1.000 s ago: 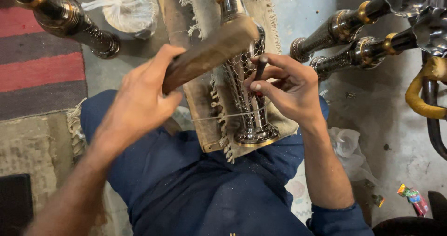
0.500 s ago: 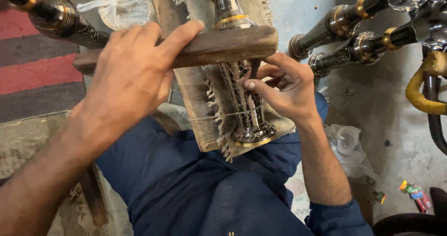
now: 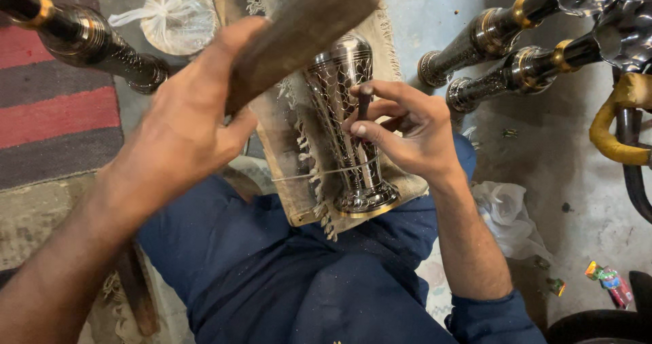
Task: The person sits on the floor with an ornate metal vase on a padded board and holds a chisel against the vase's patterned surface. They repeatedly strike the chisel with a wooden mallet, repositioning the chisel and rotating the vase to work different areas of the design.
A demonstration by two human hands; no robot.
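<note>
Our left hand [image 3: 183, 123] is raised, fist wrapped round a wooden mallet [image 3: 305, 28], thumb up along its side, knuckles toward the camera. L forearm runs bare from the bottom-left corner, angled up and right. Our right hand [image 3: 407, 130] sits lower w/ fingers curled, thumb and forefinger pinching a thin chisel [image 3: 363, 103] held upright. R wrist bent slightly; forearm comes up from bottom right, blue cuff at the elbow.

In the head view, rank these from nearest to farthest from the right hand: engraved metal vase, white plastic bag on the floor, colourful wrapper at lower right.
From the right hand:
1. Engraved metal vase, touching its fingers, on the cloth over the lap.
2. White plastic bag, on the floor just below-right of the wrist.
3. Colourful wrapper, far lower right on the floor.
</note>
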